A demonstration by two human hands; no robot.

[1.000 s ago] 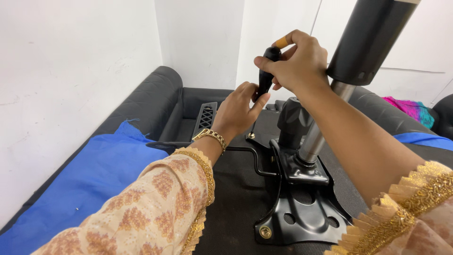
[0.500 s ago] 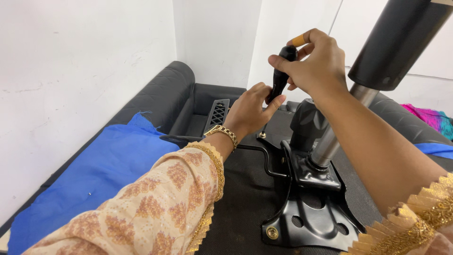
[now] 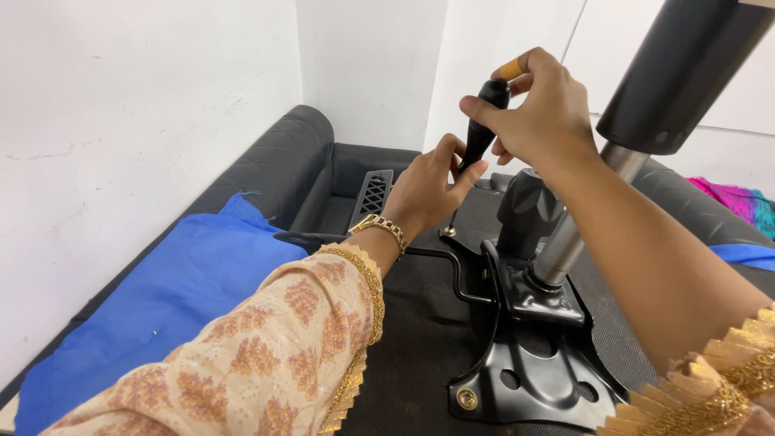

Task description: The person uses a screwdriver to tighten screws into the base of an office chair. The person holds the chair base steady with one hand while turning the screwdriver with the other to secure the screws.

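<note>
Nearest sleeve: your left forearm [image 3: 266, 355] comes in from the bottom edge in a peach printed sleeve, its cuff edged with gold trim.
Mounting plate: a glossy black stamped-metal plate [image 3: 525, 371] sits on the dark woven underside of the chair seat [image 3: 412, 347], near its right edge; a brass-coloured bolt head [image 3: 467, 398] shows in the plate's near left corner.
Gas cylinder: a smooth chrome rod [image 3: 565, 242] rises tilted from the plate into a wide matte black tube [image 3: 686, 73] at the top right.
Knob: a rounded, faceted black plastic knob [image 3: 529, 206] stands just left of the rod.
Lever: a thin black bent rod [image 3: 436, 262] runs left from the plate across the seat underside.
Left hand: your left hand [image 3: 428, 190], a gold bracelet [image 3: 379, 230] at the wrist, is curled with its fingertips closed round the lower part of the screwdriver [image 3: 483, 121].
Screwdriver: its black handle with an orange end cap stands nearly upright over the far middle of the seat underside; the thin shaft drops to a small screw point [image 3: 448, 232].
Right hand: your right hand [image 3: 529, 113] is wrapped shut round the top of the handle, thumb and fingers all closed on it.
Blue cloth: a soft, creased blue cloth [image 3: 153, 315] lies along the left edge.
Armrest: a padded dark grey leather-like armrest [image 3: 274, 165] curves at the far left, with a black slotted plastic grille [image 3: 371, 194] just beside it.
Far right: a pink and teal cloth [image 3: 739, 200] lies against the white wall.
</note>
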